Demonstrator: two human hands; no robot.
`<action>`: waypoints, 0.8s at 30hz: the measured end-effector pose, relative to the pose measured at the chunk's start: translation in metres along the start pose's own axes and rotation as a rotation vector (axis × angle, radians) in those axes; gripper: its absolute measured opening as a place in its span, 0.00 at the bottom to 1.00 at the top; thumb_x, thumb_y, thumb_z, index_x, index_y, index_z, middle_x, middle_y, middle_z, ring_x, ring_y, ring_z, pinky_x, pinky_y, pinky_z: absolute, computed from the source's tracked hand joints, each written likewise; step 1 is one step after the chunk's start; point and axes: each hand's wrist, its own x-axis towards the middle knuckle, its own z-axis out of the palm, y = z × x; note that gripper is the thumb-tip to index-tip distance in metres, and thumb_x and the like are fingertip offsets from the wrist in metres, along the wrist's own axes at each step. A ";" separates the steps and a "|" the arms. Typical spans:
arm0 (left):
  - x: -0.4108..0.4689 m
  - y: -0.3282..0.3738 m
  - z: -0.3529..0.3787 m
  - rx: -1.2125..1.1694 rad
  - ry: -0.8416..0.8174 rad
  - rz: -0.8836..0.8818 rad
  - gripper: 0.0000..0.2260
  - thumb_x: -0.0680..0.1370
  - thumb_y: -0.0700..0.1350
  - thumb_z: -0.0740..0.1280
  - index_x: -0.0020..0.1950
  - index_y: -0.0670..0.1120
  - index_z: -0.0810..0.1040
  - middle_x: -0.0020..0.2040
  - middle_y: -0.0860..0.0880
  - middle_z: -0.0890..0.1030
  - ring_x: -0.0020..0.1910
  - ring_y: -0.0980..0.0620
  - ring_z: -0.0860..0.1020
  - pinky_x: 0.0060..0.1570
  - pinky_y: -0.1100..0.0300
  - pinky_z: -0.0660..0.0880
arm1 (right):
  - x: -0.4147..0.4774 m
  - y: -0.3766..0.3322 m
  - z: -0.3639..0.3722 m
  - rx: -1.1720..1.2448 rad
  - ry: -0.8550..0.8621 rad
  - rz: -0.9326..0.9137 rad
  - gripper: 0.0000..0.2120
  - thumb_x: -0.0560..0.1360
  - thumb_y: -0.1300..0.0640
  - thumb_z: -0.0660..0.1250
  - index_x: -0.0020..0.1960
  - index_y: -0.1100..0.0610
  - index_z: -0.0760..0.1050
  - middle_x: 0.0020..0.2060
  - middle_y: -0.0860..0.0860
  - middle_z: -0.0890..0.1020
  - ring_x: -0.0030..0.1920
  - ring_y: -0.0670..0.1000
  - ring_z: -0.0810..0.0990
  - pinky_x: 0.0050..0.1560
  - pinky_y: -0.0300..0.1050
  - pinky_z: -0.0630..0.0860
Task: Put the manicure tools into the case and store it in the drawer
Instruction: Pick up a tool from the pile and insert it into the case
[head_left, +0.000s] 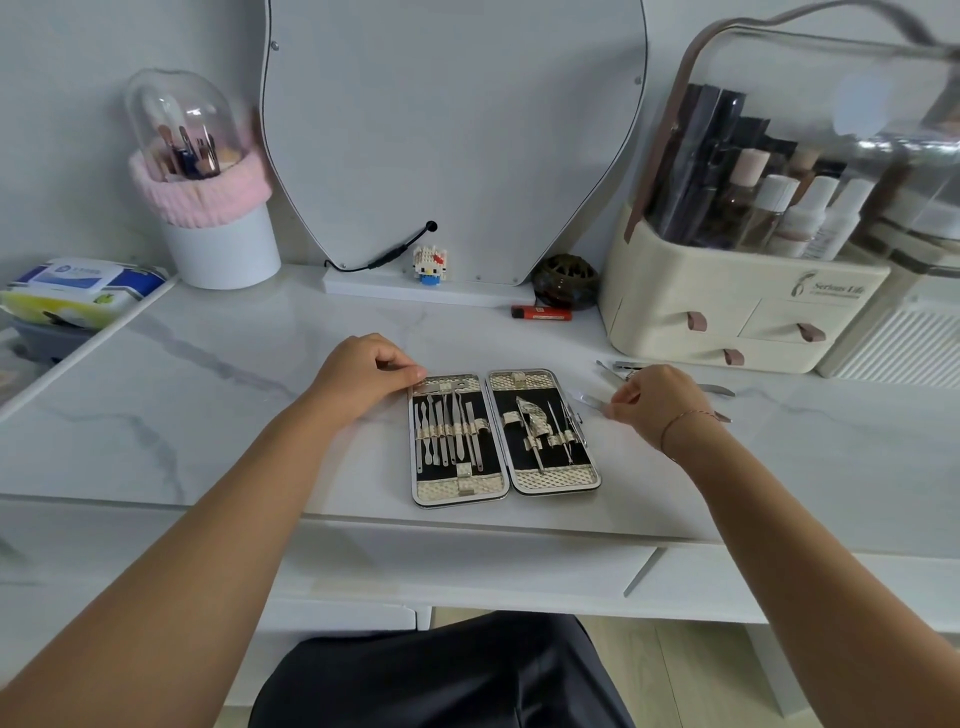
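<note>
surface: white marble vanity top, you're seated at it
drawer: white drawer just under the near edge; can't tell if it's pulled out
case: case lies open flat near the front edge, centre; both halves mostly loaded, tools under elastic loops
left hand: your left hand, fingers curled, holds the case's far left corner
right hand: your right hand pinches a slim metal tool just beside the case's right edge
loose tools: loose tools on the top beyond your right hand, apart from the case
handling: tools look light, stiff, slick, some pointed; pinch mid-shaft, slide under a loop. Case likely rigid and light; shut it, then take it by the long edges
far: lighter, cream organiser, mirror against the wall
</note>
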 end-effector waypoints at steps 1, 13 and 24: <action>0.000 0.000 0.000 0.003 -0.001 0.001 0.04 0.69 0.46 0.74 0.36 0.52 0.81 0.43 0.50 0.79 0.45 0.52 0.77 0.49 0.58 0.71 | -0.001 0.000 -0.001 0.006 -0.003 -0.015 0.07 0.70 0.58 0.70 0.41 0.62 0.83 0.42 0.57 0.83 0.47 0.57 0.79 0.46 0.47 0.75; 0.001 0.001 -0.001 0.036 -0.003 0.004 0.05 0.70 0.47 0.74 0.35 0.54 0.81 0.43 0.49 0.80 0.45 0.50 0.77 0.49 0.56 0.71 | 0.002 -0.033 -0.011 0.738 -0.314 -0.240 0.20 0.74 0.65 0.65 0.64 0.54 0.70 0.31 0.51 0.76 0.29 0.46 0.72 0.34 0.38 0.72; 0.003 -0.002 -0.001 0.037 -0.002 0.015 0.04 0.69 0.48 0.74 0.35 0.53 0.81 0.42 0.50 0.79 0.44 0.51 0.77 0.48 0.57 0.71 | 0.040 -0.102 0.025 0.877 -0.471 -0.192 0.25 0.74 0.67 0.66 0.67 0.54 0.64 0.32 0.56 0.77 0.30 0.50 0.73 0.27 0.37 0.75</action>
